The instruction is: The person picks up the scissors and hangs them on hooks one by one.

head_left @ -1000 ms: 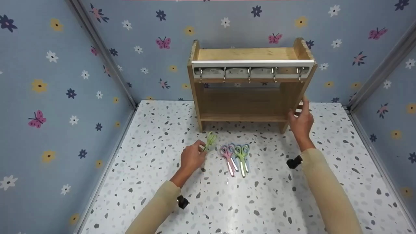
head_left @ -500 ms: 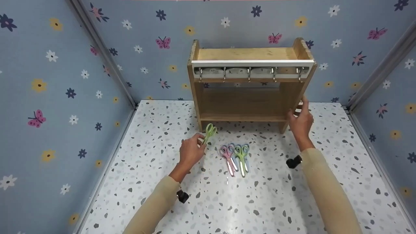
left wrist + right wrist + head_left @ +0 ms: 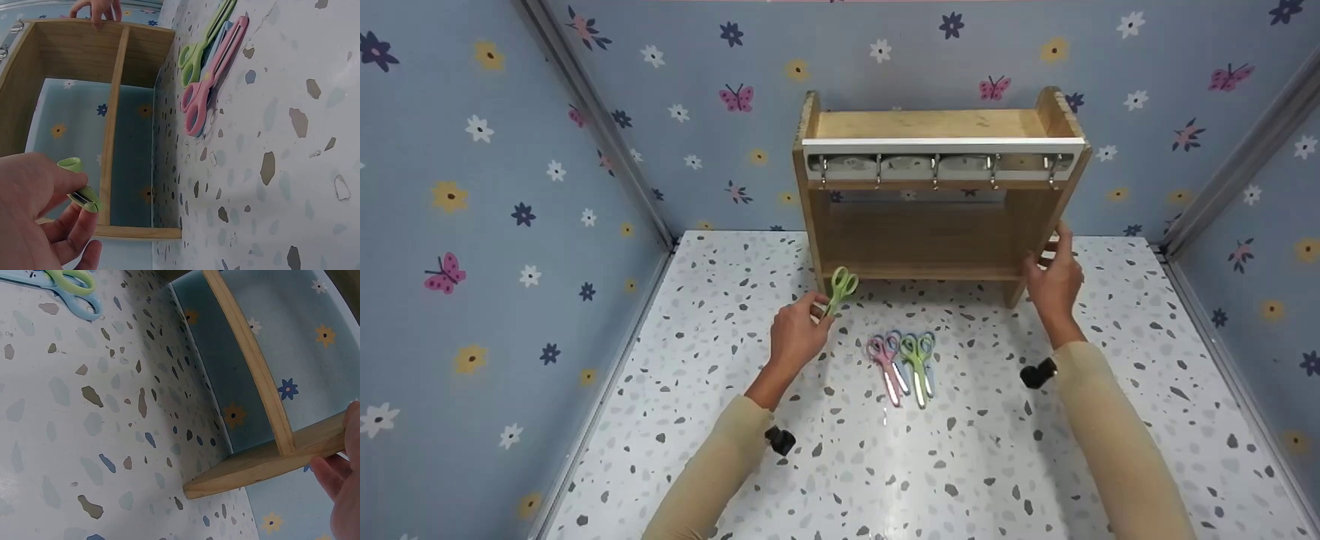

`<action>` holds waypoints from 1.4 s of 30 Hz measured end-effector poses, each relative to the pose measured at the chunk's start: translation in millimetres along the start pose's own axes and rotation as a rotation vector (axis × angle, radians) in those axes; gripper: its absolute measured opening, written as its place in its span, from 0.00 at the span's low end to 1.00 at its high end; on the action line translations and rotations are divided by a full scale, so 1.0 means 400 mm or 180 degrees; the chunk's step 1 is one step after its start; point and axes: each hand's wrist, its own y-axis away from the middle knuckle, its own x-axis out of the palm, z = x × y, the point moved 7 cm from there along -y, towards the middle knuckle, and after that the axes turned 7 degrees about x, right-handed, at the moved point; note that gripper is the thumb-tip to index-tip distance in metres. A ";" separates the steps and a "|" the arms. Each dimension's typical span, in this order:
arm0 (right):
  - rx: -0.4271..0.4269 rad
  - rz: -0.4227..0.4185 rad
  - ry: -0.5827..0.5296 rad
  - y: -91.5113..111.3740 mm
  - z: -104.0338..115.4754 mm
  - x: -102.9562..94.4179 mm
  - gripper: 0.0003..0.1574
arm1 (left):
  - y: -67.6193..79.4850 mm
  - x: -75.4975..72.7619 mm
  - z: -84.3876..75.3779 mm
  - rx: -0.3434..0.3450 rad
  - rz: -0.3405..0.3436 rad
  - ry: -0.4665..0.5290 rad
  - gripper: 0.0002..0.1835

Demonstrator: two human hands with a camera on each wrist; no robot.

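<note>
My left hand point(image 3: 799, 334) pinches a pair of green scissors point(image 3: 841, 285) by the blade end, with the handle loops pointing up and away. In the head view the loops overlap the lower left corner of a wooden shelf rack point(image 3: 915, 271). The left wrist view has thumb and fingers closed about the scissors point(image 3: 85, 197) in front of the rack. My right hand point(image 3: 1055, 281) grips the rack's right side panel point(image 3: 264, 467), low down. Several more scissors lie on the table: a pink pair point(image 3: 888, 364), a green pair point(image 3: 916, 367), and blue ones partly hidden under them.
Along the rack's upper front runs a white rail point(image 3: 907, 166) with several metal hooks point(image 3: 935, 174). Speckled white tabletop point(image 3: 975, 457) surrounds the scissors. Flower-patterned walls point(image 3: 682, 90) stand behind and at both sides.
My left hand has moved away from me and slightly left, bringing the green scissors up towards the rack's lower left corner. My right hand stays on the side panel.
</note>
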 end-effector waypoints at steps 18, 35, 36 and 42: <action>-0.0030 -0.0043 -0.0070 0.004 -0.002 -0.001 0.42 | -0.048 -0.061 -0.022 0.0033 -0.0170 0.0323 0.14; -0.0091 -0.0138 -0.0057 0.012 0.006 -0.003 0.43 | -0.082 -0.106 -0.024 0.0223 -0.0422 0.0516 0.13; -0.0100 -0.0142 -0.0060 0.011 0.006 -0.003 0.43 | -0.084 -0.109 -0.026 0.0245 -0.0441 0.0538 0.13; -0.0088 -0.0108 -0.0075 0.008 0.006 -0.002 0.43 | -0.094 -0.123 -0.040 0.0339 -0.0566 0.0667 0.13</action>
